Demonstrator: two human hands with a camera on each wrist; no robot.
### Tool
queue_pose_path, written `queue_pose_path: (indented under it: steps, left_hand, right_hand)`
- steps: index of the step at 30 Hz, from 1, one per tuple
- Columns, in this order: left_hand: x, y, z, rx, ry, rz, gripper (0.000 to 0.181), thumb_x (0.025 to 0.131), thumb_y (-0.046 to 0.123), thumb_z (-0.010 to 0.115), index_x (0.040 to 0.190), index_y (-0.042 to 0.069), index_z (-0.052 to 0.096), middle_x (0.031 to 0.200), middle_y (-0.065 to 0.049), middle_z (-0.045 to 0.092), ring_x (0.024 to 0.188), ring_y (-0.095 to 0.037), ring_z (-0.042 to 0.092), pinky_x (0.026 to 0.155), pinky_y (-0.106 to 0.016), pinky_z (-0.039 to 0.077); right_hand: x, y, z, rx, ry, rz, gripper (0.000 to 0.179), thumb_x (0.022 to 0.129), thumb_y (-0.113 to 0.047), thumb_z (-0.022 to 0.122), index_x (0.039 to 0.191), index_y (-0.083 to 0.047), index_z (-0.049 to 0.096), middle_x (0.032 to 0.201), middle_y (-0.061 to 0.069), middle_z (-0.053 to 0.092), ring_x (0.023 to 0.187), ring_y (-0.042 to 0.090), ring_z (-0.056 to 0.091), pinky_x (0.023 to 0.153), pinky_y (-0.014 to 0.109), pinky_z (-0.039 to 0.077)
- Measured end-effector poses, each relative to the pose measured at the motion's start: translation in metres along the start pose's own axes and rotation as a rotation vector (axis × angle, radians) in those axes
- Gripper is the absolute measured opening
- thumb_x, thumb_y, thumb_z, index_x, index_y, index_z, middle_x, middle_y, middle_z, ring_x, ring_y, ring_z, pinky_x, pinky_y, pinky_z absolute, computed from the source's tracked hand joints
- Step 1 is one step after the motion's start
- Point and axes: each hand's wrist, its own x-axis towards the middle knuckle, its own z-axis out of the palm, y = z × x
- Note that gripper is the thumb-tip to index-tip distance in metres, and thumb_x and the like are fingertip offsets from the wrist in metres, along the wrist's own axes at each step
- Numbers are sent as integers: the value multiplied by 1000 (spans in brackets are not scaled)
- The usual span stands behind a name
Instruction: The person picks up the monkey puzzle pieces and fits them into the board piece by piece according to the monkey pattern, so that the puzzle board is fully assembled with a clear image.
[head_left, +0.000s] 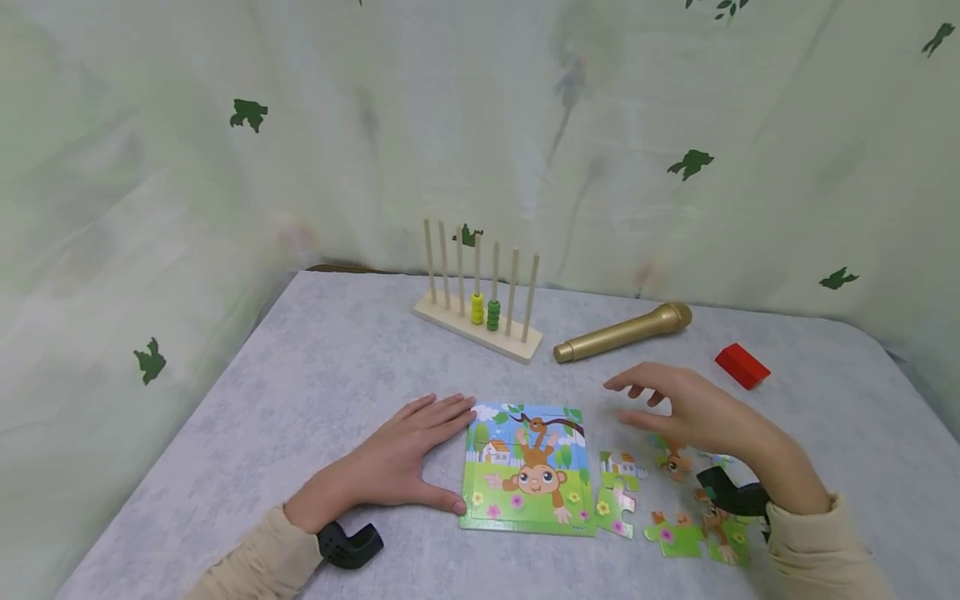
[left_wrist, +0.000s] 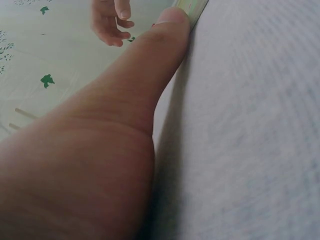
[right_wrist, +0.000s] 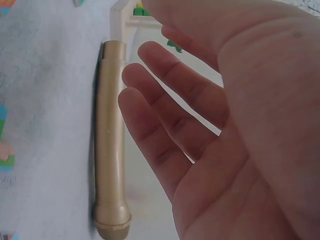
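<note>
A square monkey puzzle board lies flat on the table. My left hand rests along its left side, fingers straight at the upper corner and thumb at the lower edge. In the left wrist view the thumb reaches the board's edge. Over the loose puzzle pieces to the right hovers my right hand, fingers loosely bent, thumb apart, nothing in it. Its palm shows bare in the right wrist view. Several pieces are partly hidden under this hand and wrist. Two pieces lie close beside the board's right edge.
Behind the board stands a wooden peg rack with yellow and green beads on two pegs. A gold toy microphone lies to its right, in front of the right hand. Farther right is a red block. A leaf-patterned cloth hangs behind the table.
</note>
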Motion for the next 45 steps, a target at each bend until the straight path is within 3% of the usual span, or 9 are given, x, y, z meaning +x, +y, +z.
queue_pose_path:
  steps: [10,20,30,36,45]
  left_hand:
    - [3,0,1,3,-9,6,112,79,80,68,163,14,34,171,1,27,159,-20,21,130,-50,15]
    - [4,1,2,-3,-15,7,112,79,79,69,163,14,34,170,0,27,159,-20,21,130,-50,15]
    - [4,0,2,0,-13,5,112,78,79,69,163,14,34,171,1,27,159,-20,21,130,-50,15]
    - [4,-1,2,6,-15,1,112,79,80,69,163,15,34,171,1,27,159,-21,21,130,-50,16]
    - [2,-2,2,9,-4,-1,112,79,80,68,163,14,34,170,1,27,159,-21,22,130,-50,16]
  right_hand:
    - [-23,10,-5,-4,-10,28,43,91,-18,81,132,-16,68,125,-4,70,103,17,66,83,26,60]
    - [-40,20,-2,22,-40,105,49,90,-25,82,135,-15,66,129,-2,69,105,16,65,82,26,61]
    - [-51,32,3,33,-28,97,55,87,-28,85,136,-14,65,130,-1,69,104,14,64,82,25,59]
    - [-57,42,-2,8,-23,145,59,83,-32,88,135,-14,66,127,1,70,103,17,65,81,25,60]
    - [-62,57,-8,10,-79,246,65,82,-38,87,137,-13,64,129,1,69,105,18,64,84,26,60]
